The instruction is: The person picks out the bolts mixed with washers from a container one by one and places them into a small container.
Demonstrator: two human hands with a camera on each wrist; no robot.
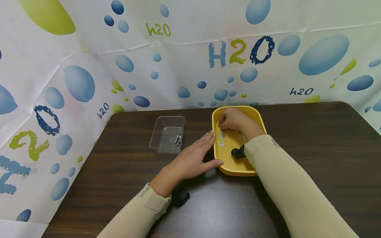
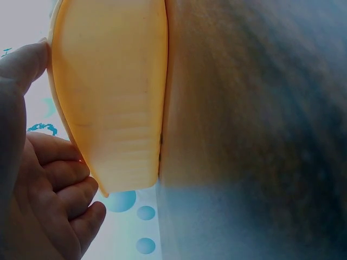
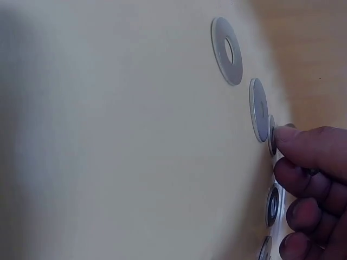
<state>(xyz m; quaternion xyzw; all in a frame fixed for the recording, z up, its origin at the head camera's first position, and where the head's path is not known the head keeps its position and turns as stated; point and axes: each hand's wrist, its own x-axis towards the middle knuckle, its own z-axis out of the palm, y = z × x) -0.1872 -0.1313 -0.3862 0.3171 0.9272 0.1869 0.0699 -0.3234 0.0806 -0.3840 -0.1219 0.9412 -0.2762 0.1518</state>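
Note:
The yellow tray [image 1: 235, 165] stands on the table with flat metal washers inside, among them a large washer [image 1: 221, 136] and a smaller washer [image 1: 221, 144]. My right hand [image 1: 236, 120] reaches into its far left part, thumb and fingers pinching a small metal piece [image 1: 219, 125] whose kind I cannot tell. In the right wrist view, the thumb tip is right at one washer [image 3: 272, 135], beside a bigger washer [image 3: 258, 110]. My left hand [image 1: 194, 155] rests against the tray's left side, its fingers and thumb [image 2: 24, 67] at the rim.
Left of the tray stands a clear plastic box [image 1: 166, 132] holding a few small metal bolts [image 1: 178, 140]. Behind the dark wooden table [image 1: 125, 172] hangs a white sheet [image 1: 190, 66] with blue and green drops. A black wrist camera [image 1: 238, 153] sits over the tray.

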